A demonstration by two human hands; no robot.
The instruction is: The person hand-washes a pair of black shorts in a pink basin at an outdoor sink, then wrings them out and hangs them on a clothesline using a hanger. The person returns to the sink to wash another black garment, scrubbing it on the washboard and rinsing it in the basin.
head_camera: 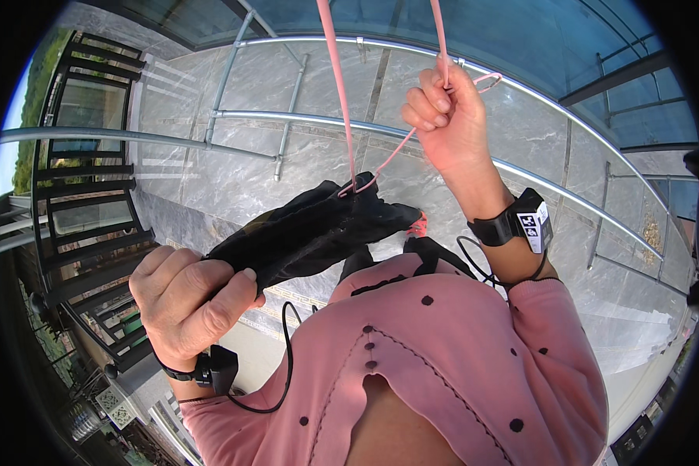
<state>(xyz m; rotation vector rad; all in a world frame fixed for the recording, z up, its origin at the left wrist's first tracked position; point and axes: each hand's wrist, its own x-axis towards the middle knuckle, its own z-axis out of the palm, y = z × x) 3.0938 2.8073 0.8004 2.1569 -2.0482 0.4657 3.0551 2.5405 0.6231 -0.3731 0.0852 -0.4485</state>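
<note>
At lower left, my left hand [192, 300] pinches one end of a black cloth garment [303, 239] between thumb and fingers. The garment stretches away to the right in folds; its exact kind is unclear. Its far end meets a looped corner of a pink wire clothes hanger [341, 81]. My right hand [445, 105], raised at upper right, is closed around the hanger near its other looped corner, with the palm side facing me. Two pink strands run up past the top of the view, so the hanger's upper part is hidden.
A galvanised pipe frame [303, 116] crosses in front of me above grey marbled floor tiles [256, 76]. A dark slatted railing [87, 204] is at left. Blue glass panes [501, 35] line the far side. A red-laced shoe [417, 224] shows below. Cables [288, 349] hang from both wrist devices.
</note>
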